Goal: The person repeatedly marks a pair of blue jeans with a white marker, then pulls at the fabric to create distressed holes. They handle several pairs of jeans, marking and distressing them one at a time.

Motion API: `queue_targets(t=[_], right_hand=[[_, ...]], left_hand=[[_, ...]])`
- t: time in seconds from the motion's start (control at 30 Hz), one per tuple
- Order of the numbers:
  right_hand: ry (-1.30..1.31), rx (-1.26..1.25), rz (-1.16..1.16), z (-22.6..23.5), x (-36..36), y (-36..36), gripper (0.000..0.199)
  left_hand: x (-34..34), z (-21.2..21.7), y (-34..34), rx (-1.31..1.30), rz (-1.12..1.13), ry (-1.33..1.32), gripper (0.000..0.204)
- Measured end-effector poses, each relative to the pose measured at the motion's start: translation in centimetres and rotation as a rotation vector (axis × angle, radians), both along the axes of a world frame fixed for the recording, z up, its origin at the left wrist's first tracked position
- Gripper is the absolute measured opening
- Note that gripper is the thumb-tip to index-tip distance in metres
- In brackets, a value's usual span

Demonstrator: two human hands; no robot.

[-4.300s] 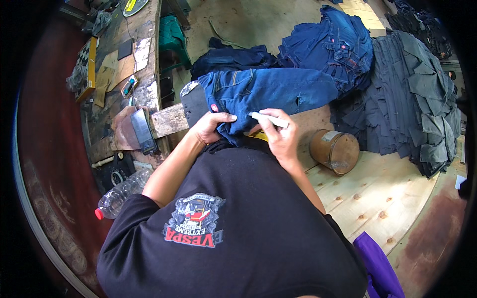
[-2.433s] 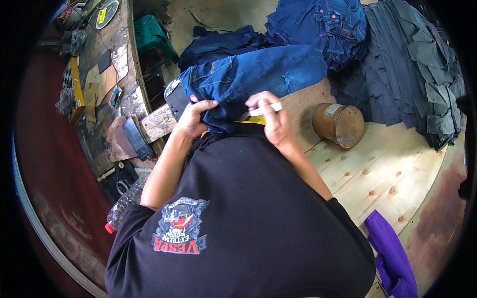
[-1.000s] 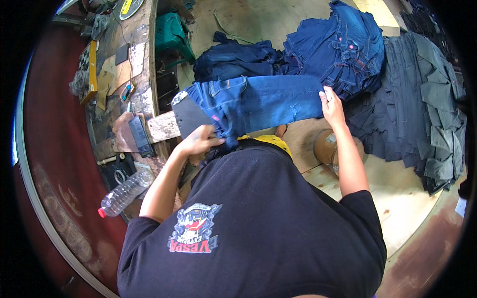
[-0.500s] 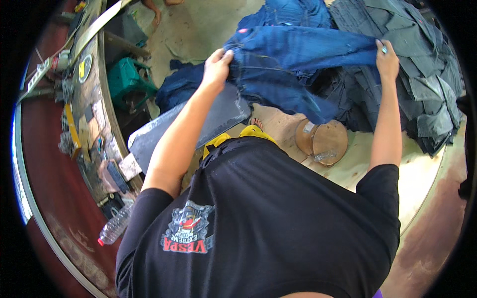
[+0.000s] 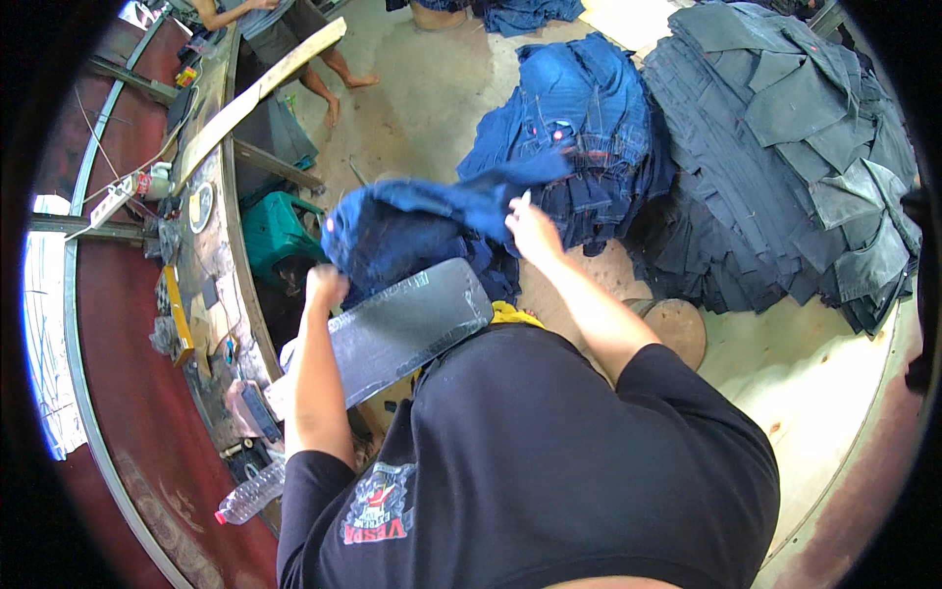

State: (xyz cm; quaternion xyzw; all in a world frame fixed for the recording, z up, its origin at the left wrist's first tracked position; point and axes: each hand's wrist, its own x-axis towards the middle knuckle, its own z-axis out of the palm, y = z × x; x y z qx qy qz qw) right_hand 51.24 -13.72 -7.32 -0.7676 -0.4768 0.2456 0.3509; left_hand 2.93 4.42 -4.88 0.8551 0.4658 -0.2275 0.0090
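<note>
A pair of blue jeans, smeared by motion, stretches across in front of me. My right hand is closed on its near right part. My left hand, somewhat blurred, is closed at its lower left edge. Under the jeans, more dark blue denim lies beyond a dark grey flat board, which sits between my arms. Just past my right hand rises a heap of blue jeans.
To the right stands a large pile of dark grey garments. A round wooden stool is near it. At left run a cluttered workbench, a green plastic stool and a plastic bottle. Another person stands at the far left.
Both hands have swung left and nearer with the jeans, from over the heaps to over the dark board. The heap of blue jeans is now uncovered, and my view has shifted.
</note>
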Motion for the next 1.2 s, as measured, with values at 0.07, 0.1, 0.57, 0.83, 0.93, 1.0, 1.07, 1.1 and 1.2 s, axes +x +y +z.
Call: queue_targets(t=[0.07, 0.1, 0.57, 0.83, 0.93, 1.0, 1.07, 1.1, 1.2], right_hand=[[-0.094, -0.066, 0.080, -2.9, -0.7, -0.8, 0.037], [-0.096, -0.157, 0.100, -4.0, 0.4, -0.9, 0.034], [-0.333, -0.341, -0.579, -6.2, 31.1, 9.4, 0.055], [-0.172, -0.690, -0.165, -15.9, 12.6, -7.8, 0.029], [-0.044, -0.793, -0.146, -17.6, 9.3, -17.3, 0.028], [0.106, -0.759, -0.336, -18.6, 10.5, -21.9, 0.031], [0.091, -0.742, -0.375, -19.6, 14.2, -24.0, 0.032], [0.087, -0.760, -0.411, -19.9, 16.4, -24.1, 0.033], [0.307, -0.675, -0.748, -19.9, 24.6, -20.5, 0.043]], left_hand=[[-3.2, -0.3, -3.1, -0.034, 0.716, -0.196, 0.037], [-4.1, 0.1, -4.8, 0.053, 0.755, -0.333, 0.040], [-1.7, 5.2, -22.5, 0.254, 0.755, -0.615, 0.062], [4.0, 5.4, -14.0, 0.476, 0.616, -0.840, 0.043], [9.1, 3.5, -8.3, 0.319, 0.598, -0.956, 0.045], [13.8, 1.7, -4.2, 0.073, 0.622, -1.123, 0.048], [18.9, 0.1, -0.9, -0.106, 0.597, -1.060, 0.049], [21.9, -0.7, 0.8, -0.192, 0.574, -1.076, 0.049], [31.9, -3.3, 4.1, -0.501, 0.639, -1.197, 0.054]])
